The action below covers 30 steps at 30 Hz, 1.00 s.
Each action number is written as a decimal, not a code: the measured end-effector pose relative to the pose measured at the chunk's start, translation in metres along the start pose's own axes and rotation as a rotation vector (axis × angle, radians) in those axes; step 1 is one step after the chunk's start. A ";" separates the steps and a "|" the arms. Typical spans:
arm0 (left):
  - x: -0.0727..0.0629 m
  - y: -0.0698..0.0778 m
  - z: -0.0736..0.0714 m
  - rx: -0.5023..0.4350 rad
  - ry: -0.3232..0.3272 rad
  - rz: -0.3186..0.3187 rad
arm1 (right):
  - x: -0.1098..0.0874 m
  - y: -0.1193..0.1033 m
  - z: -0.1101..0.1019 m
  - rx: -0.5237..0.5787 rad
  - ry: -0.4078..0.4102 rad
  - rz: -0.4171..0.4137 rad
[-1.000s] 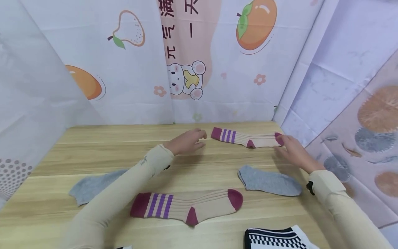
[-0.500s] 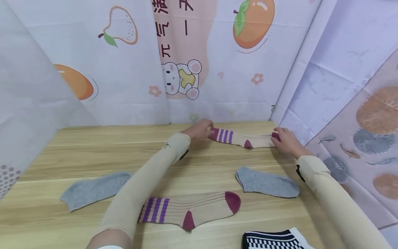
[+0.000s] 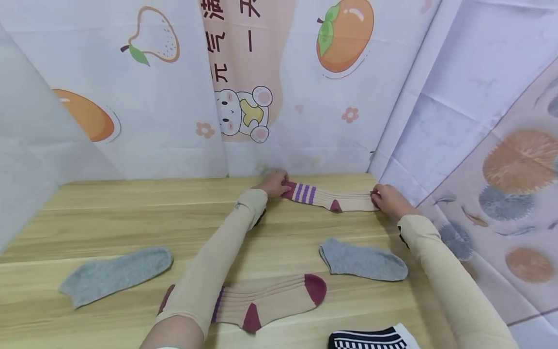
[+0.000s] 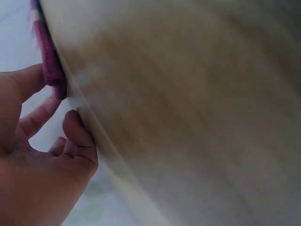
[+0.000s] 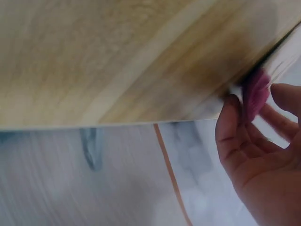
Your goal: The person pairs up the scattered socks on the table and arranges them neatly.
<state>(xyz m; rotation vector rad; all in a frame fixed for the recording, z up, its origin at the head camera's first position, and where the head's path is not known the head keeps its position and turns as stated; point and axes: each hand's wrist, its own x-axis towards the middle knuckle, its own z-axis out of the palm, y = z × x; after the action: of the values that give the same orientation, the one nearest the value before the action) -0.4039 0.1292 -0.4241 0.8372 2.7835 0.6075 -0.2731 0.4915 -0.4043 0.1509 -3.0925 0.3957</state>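
At the back of the table lies a beige sock (image 3: 324, 198) with purple stripes and a maroon cuff, heel and toe. My left hand (image 3: 273, 184) pinches its cuff between thumb and finger; the left wrist view shows the maroon cuff (image 4: 52, 70) at the fingertips. At the other end, my right hand (image 3: 391, 199) pinches the toe, and the maroon toe (image 5: 255, 96) shows between thumb and fingers in the right wrist view. A matching striped sock (image 3: 274, 300) lies nearer, partly hidden under my left forearm.
One grey ankle sock (image 3: 117, 274) lies at the left of the wooden table (image 3: 131, 218), another grey sock (image 3: 364, 261) at the right. A black-and-white checked sock (image 3: 370, 338) is cut off by the bottom edge. Printed curtains (image 3: 174, 121) stand behind and to the right.
My left hand has moved right and back to the cuff of the far striped sock and taken hold of it. My right hand has stayed at the toe. The head view has shifted slightly.
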 end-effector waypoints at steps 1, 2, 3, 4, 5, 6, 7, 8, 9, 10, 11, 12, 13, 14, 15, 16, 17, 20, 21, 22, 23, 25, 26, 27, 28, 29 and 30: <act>0.000 -0.002 -0.001 -0.007 0.015 0.005 | 0.000 0.000 0.000 0.006 0.003 -0.008; 0.000 -0.003 -0.002 -0.011 0.023 0.010 | 0.000 -0.001 -0.001 0.010 0.002 -0.015; 0.000 -0.004 -0.004 -0.016 0.025 0.015 | 0.001 -0.001 -0.002 0.015 -0.004 -0.015; 0.000 -0.004 -0.006 -0.012 0.020 0.024 | 0.001 -0.001 -0.002 0.014 -0.011 -0.010; 0.000 -0.004 -0.007 -0.007 0.011 0.036 | 0.001 -0.002 -0.003 0.014 -0.018 -0.006; 0.000 -0.004 -0.009 -0.008 0.004 0.049 | 0.001 -0.003 -0.004 0.016 -0.021 0.002; -0.001 -0.005 -0.010 -0.024 0.000 0.062 | 0.001 -0.003 -0.005 0.013 -0.011 0.008; -0.002 -0.004 -0.012 -0.056 -0.006 0.067 | 0.001 -0.004 -0.006 0.010 0.004 0.013; -0.003 -0.004 -0.013 -0.091 -0.010 0.074 | 0.000 -0.004 -0.007 0.014 0.023 0.019; -0.005 -0.004 -0.015 -0.134 -0.012 0.081 | 0.000 -0.004 -0.007 0.014 0.046 0.025; -0.007 -0.004 -0.016 -0.185 -0.016 0.085 | -0.001 -0.004 -0.009 0.020 0.069 0.030; -0.009 -0.004 -0.018 -0.236 -0.021 0.088 | -0.002 -0.004 -0.009 0.019 0.097 0.035; -0.011 -0.005 -0.019 -0.270 -0.025 0.088 | -0.003 -0.004 -0.011 0.019 0.116 0.041; -0.014 -0.005 -0.020 -0.294 -0.029 0.087 | -0.004 -0.003 -0.012 0.024 0.127 0.049; -0.016 -0.006 -0.021 -0.310 -0.031 0.085 | -0.005 -0.003 -0.013 0.024 0.136 0.055; -0.018 -0.008 -0.022 -0.316 -0.030 0.084 | -0.007 -0.004 -0.014 0.024 0.140 0.061; -0.020 -0.010 -0.023 -0.322 -0.026 0.082 | -0.009 -0.004 -0.015 0.024 0.144 0.068; -0.025 -0.013 -0.026 -0.322 -0.014 0.087 | -0.015 -0.007 -0.017 0.026 0.154 0.097; -0.026 -0.013 -0.028 -0.323 -0.016 0.090 | -0.017 -0.009 -0.018 0.026 0.157 0.104; -0.027 -0.013 -0.029 -0.321 -0.019 0.094 | -0.018 -0.010 -0.018 0.029 0.158 0.110; -0.029 -0.013 -0.031 -0.323 -0.025 0.094 | -0.020 -0.012 -0.019 0.030 0.159 0.114; -0.031 -0.012 -0.034 -0.314 -0.039 0.093 | -0.023 -0.014 -0.019 0.036 0.159 0.112; -0.032 -0.011 -0.035 -0.308 -0.043 0.091 | -0.024 -0.014 -0.020 0.037 0.155 0.109; -0.033 -0.010 -0.037 -0.302 -0.047 0.088 | -0.025 -0.015 -0.020 0.040 0.153 0.106; -0.034 -0.009 -0.038 -0.299 -0.051 0.085 | -0.027 -0.015 -0.021 0.040 0.154 0.104; -0.034 -0.008 -0.039 -0.295 -0.054 0.085 | -0.028 -0.015 -0.021 0.040 0.154 0.103; -0.035 -0.007 -0.040 -0.291 -0.057 0.085 | -0.030 -0.015 -0.022 0.040 0.156 0.103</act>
<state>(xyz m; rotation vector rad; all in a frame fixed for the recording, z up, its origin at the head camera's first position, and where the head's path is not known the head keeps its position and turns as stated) -0.3894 0.0908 -0.3890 0.8956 2.5347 0.9586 -0.2416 0.4855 -0.3803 -0.0368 -2.9474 0.4492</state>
